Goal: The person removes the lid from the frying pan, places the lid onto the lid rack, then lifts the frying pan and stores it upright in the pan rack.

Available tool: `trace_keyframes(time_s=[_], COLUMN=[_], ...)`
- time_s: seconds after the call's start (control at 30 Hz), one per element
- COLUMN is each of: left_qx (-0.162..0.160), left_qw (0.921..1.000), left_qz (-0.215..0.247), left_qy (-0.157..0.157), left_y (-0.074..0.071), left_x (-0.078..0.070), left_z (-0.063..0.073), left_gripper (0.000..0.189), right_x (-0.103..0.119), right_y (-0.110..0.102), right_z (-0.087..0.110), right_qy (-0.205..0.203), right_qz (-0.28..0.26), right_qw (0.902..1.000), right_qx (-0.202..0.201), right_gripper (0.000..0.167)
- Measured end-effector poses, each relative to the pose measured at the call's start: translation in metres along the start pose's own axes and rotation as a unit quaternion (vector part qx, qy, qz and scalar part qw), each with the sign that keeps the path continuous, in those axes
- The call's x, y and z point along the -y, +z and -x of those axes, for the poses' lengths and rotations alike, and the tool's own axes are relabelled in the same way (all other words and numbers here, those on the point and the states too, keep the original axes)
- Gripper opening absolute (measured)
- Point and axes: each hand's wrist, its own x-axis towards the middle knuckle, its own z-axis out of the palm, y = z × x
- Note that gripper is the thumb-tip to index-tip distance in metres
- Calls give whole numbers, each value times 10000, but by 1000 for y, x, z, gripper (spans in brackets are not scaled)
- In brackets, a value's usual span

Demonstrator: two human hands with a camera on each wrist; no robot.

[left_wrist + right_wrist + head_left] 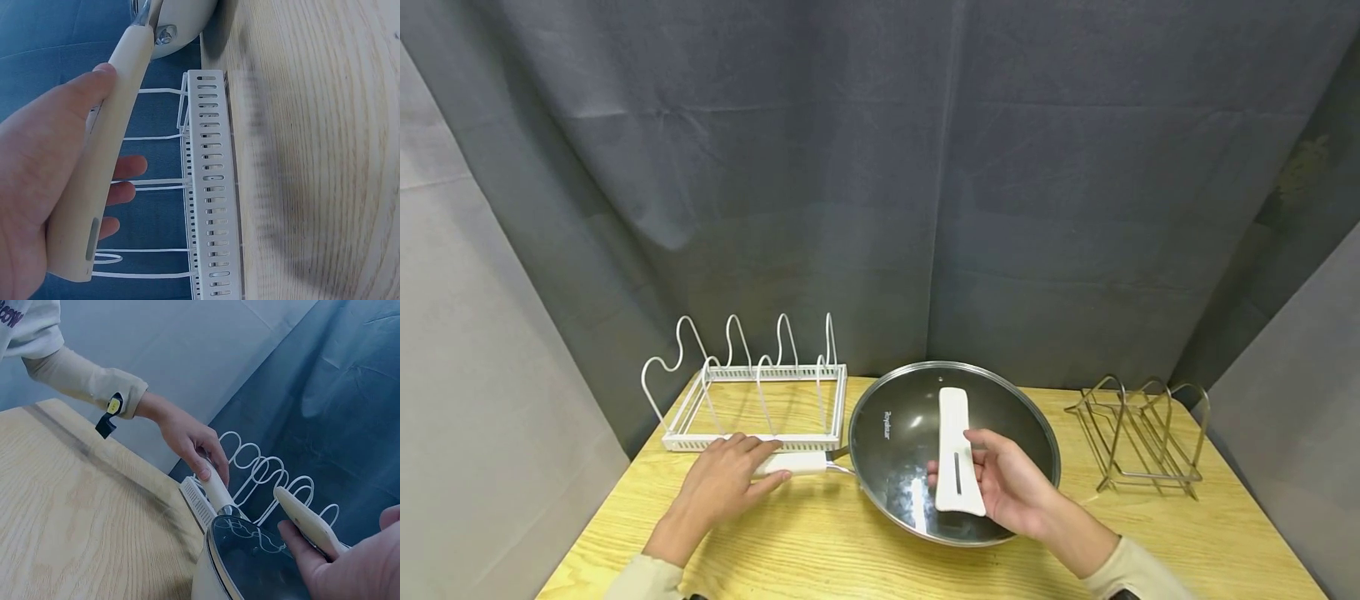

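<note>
Our left hand grips pan handle; right hand loose, fingers under lid handle. Lid on pan, not yet on rack.

Looks like a curtained studio/lab booth: dark grey fabric curtain behind, pale grey fabric panels on 2 sides, yellow wood-grain table betw.

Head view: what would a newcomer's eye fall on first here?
Probably the big glass lid on the pan, between the white rack at the left and the metal rack at the right. Next might come the right hand at the white lid handle, then the left hand gripping the pan handle, left of the lid.
</note>
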Motion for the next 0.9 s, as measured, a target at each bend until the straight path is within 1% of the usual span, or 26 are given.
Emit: trace_keyframes(time_s=[0.17,0.27,0.37,0.5,0.67,0.73,0.9], left_qx=[-89,-168,-259,-335,-351,-355,-380], left_qw=[10000,9998,9995,9992,9991,9991,9990], left_qz=[34,84,135,145,130,137,130], left_qy=[0,34,97,156,179,175,184], left_y=[1,2,3,4,4,3,3], left_x=[-1,-1,-1,0,1,1,1], left_z=[1,1,1,1,2,2,2], left_gripper=[53,50,47,46,45,45,42], right_x=[-2,-5,-9,-15,-23,-24,-26], right_y=[0,1,3,5,7,8,11], right_z=[-3,-5,-6,-7,-6,-6,-8], right_qy=[50,93,93,40,-81,-124,-124], right_qz=[-75,-92,-62,239,662,731,746], right_qw=[9999,9999,9999,9991,9973,9967,9955], right_qx=[121,77,-95,-341,-317,-334,-564], right_gripper=[39,38,37,36,34,35,42])
